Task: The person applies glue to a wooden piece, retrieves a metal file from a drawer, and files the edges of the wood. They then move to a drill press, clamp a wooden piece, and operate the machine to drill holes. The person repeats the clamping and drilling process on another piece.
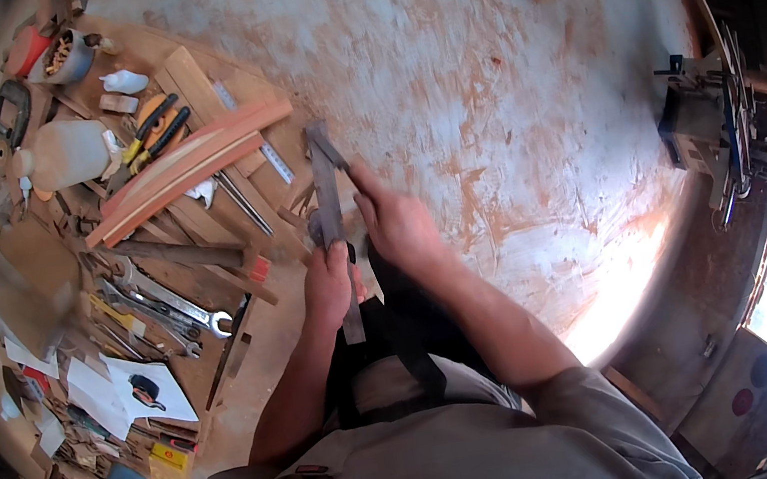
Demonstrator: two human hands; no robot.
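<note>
My left hand (331,289) is closed around a long, flat, dark grey-brown strip (328,198), which points away from my body. Whether the strip is wood or metal I cannot tell. My right hand (397,227) grips a short, dark, narrow tool (329,147) whose far end lies against the strip's far tip. The tool's kind does not show, since the fingers hide its near part. Left of the strip, on the cluttered bench, reddish wooden pieces (189,170) lie slantwise over pale boards. A steel ruler (275,163) sits beneath them.
Open-end wrenches (171,300), yellow-and-black pliers (152,131), a cloudy plastic jug (67,152) and a C-clamp (9,111) crowd the bench at left. White paper sheets (140,392) lie nearer. A dark machine (699,121) stands far right, by a bright opening.
</note>
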